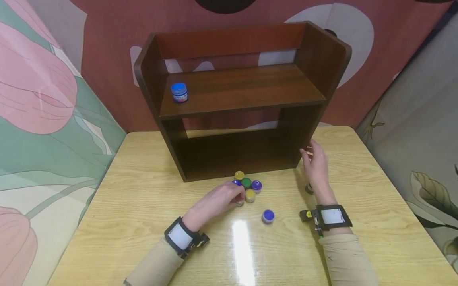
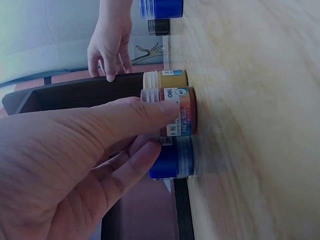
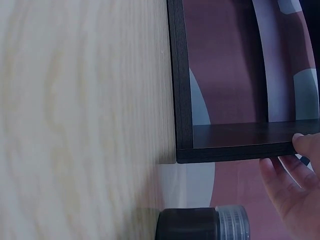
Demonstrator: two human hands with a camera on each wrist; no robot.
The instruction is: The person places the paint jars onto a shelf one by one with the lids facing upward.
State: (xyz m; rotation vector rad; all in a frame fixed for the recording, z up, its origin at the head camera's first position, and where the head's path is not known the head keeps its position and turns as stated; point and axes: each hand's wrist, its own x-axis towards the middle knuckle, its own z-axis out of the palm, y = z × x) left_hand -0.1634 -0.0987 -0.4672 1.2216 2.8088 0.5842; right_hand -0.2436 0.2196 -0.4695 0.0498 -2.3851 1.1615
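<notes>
My left hand (image 1: 223,198) pinches a small paint jar (image 2: 186,120) with a reddish-brown base and printed label, between thumb and fingers, low over the table. Close around it stand a yellow jar (image 1: 250,195), a green one (image 1: 246,182), a purple one (image 1: 257,186), another yellow (image 1: 239,174) and a blue jar (image 2: 164,162) partly behind the fingers. At the right side of the dark wooden shelf (image 1: 243,85) is my right hand (image 1: 316,165), its thumb on the side panel's front edge and its fingers along the outer side (image 3: 240,154).
On the upper shelf board, at the left, sits a blue-lidded jar (image 1: 179,93). A blue jar (image 1: 268,216) stands apart toward the front of the table (image 1: 143,206). Beside my right wrist is a black jar (image 3: 187,225). Patterned cloth (image 1: 107,59) hangs behind the shelf.
</notes>
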